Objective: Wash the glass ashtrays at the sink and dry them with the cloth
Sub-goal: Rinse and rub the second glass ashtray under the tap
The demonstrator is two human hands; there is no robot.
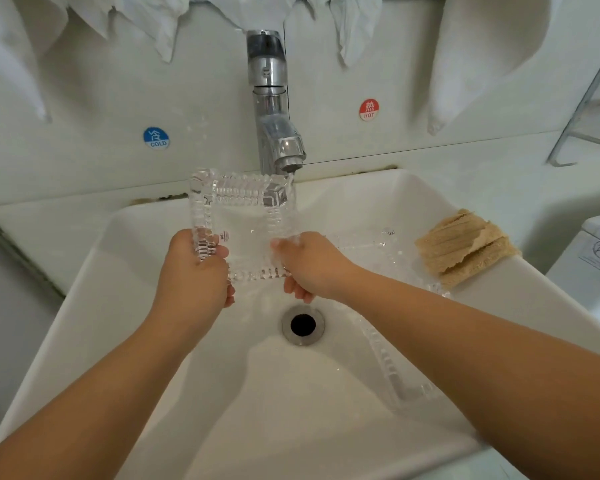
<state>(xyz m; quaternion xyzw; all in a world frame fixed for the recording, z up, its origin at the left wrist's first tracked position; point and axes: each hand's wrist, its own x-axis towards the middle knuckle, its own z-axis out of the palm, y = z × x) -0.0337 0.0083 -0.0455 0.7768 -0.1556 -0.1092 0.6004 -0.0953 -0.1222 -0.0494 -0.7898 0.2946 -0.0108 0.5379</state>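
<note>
From my remote seat I see the chrome tap (274,109) at twelve o'clock running into the white sink (160,358), the drain (302,324) just below my hands, a tan cloth (465,249) on the rim at three o'clock, and a second glass ashtray (392,362) lying in the basin under my right forearm. I hold the square glass ashtray (243,223) tilted up under the stream. My left hand (194,271) grips its seven o'clock corner, and my right hand (309,265) pinches the five o'clock edge.
</note>
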